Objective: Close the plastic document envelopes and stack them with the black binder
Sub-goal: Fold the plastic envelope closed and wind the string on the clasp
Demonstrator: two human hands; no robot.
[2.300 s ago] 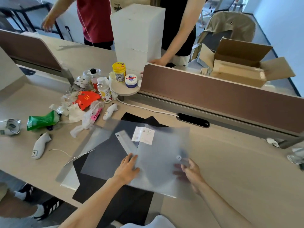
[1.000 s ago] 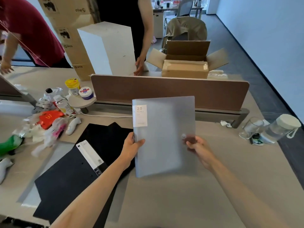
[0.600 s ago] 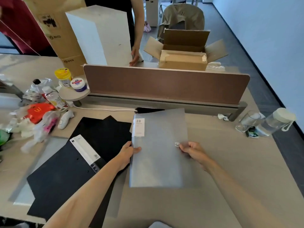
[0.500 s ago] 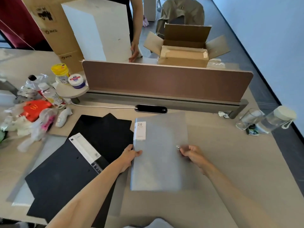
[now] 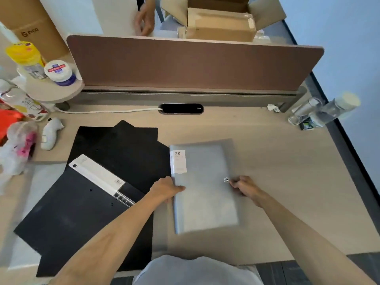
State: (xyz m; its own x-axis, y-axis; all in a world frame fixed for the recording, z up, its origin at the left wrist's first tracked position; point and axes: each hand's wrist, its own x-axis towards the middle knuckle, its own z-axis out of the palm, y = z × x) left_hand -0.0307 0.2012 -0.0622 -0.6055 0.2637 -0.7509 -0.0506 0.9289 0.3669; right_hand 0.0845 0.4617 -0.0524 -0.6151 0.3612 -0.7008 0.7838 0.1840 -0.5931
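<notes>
A grey translucent plastic envelope (image 5: 203, 190) with a white "20" label lies flat on the desk in front of me. My left hand (image 5: 164, 189) grips its left edge. My right hand (image 5: 243, 187) pinches its right edge beside the small metal snap (image 5: 226, 179). To the left lies the black binder (image 5: 82, 204) with a white spine label, resting over another black folder (image 5: 123, 140). A further grey translucent sheet (image 5: 24, 212) shows beneath the binder at the far left.
A brown divider panel (image 5: 193, 62) runs across the back of the desk, with a black cable port (image 5: 181, 109) below it. Bottles, jars and wrappers (image 5: 24, 112) crowd the left. A glass and a clear bottle (image 5: 322, 112) stand at the right edge. Another person's hand (image 5: 144, 21) rests beyond the divider.
The envelope was held up in the air a second ago; both hands have brought it down flat onto the desk, right of the black binder.
</notes>
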